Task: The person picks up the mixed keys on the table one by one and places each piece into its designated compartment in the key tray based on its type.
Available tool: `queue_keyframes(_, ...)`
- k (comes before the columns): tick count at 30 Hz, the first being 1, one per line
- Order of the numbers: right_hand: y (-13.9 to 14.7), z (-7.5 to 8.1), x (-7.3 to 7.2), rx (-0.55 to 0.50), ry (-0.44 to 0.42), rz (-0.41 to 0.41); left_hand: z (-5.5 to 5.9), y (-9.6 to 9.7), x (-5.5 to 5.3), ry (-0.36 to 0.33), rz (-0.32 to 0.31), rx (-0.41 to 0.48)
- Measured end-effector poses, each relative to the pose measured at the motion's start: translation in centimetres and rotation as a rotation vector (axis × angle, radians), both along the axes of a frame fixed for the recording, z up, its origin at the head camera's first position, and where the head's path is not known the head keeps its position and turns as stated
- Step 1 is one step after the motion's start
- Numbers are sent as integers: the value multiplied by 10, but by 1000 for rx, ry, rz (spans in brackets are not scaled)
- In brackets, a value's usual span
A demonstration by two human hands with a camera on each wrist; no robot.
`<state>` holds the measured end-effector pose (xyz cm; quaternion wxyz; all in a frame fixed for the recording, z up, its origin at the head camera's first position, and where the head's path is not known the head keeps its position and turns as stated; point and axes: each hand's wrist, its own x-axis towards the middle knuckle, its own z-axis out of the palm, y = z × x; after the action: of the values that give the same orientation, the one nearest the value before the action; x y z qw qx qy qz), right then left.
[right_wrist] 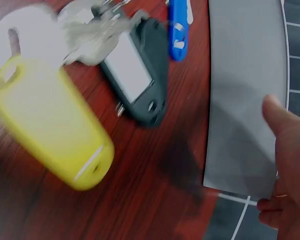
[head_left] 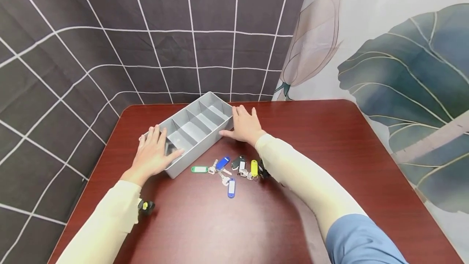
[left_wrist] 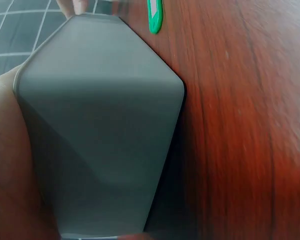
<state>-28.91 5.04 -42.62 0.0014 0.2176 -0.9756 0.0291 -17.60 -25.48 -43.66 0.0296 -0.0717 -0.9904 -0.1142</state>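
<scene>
While the left hand and the right hand rested against its two ends, fingers spread and mostly straight and neither closed round anything, the gray divided tray sat on the red table, just beyond the tagged keys and to their left. Its long axis ran slantwise past the keys, one end pointing nearer and off to their left, the other pointing away, beyond them and rightward. The left hand touched the end left of the keys, the right hand the end beyond them, so neither was nearer.
</scene>
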Motion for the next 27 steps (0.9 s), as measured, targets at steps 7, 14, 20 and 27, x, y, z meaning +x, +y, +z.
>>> queue_keyframes(7,25,1,7,-19,-10,-71,0,21,-10,-14,-40,-6)
queue_keyframes(14,51,-3,13,-70,42,-151,2,45,-21,-10,-91,-7)
queue_keyframes(20,74,-3,22,-104,65,-210,2,64,-31,-7,-142,-36)
queue_keyframes(27,100,-6,35,-120,110,-247,-1,84,-43,-19,-201,-47)
